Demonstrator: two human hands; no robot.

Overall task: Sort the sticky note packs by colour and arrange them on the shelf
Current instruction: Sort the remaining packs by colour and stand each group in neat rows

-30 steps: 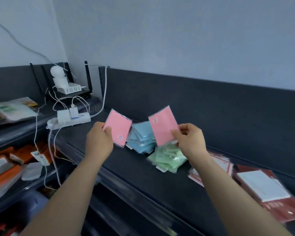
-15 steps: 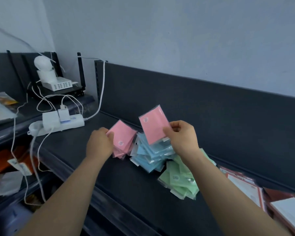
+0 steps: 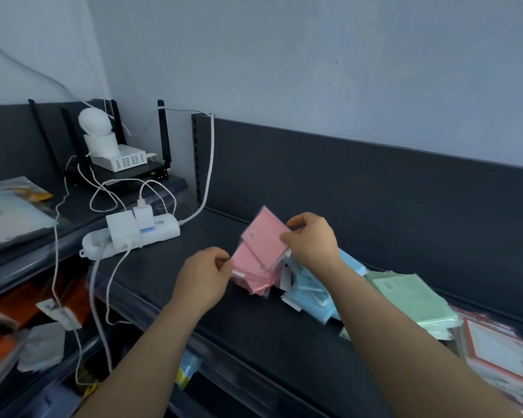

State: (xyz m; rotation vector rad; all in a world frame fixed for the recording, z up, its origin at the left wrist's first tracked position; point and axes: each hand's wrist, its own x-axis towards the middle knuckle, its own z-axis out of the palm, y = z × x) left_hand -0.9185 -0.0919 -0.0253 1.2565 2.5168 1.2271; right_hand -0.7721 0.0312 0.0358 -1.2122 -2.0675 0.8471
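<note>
The right hand (image 3: 311, 240) pinches a pink pack (image 3: 264, 238) by its right edge, thumb in front and fingers curled behind. One second ago it held this pack up in the air above the blue and green packs. Now the pack is down and to the left, tilted, with its lower part lying over the pink pile (image 3: 251, 277).

The left hand (image 3: 204, 276) held a second pink pack aloft a second ago. That pack now lies with the pile, and the hand's curled thumb and forefinger pinch the pile's left edge low on the shelf (image 3: 163, 267).

The pink pile sits towards the back of the shelf. Just to its right lies the blue pile (image 3: 317, 300), touching it, and beyond that the green pile (image 3: 414, 303).

The view has also swung since then, so the power strip (image 3: 133, 233) and the router (image 3: 118, 173) behind it sit differently in the frame.

The right forearm crosses over the blue pile and hides its middle. The right hand covers the far edge of the pink pack, so the fingers behind it cannot be made out. How many packs are in the pink pile cannot be told.

The red-bordered packs (image 3: 495, 354) at the right are blurred and cut off by the frame edge. The lower shelves at the left show only smeared orange and white shapes.
</note>
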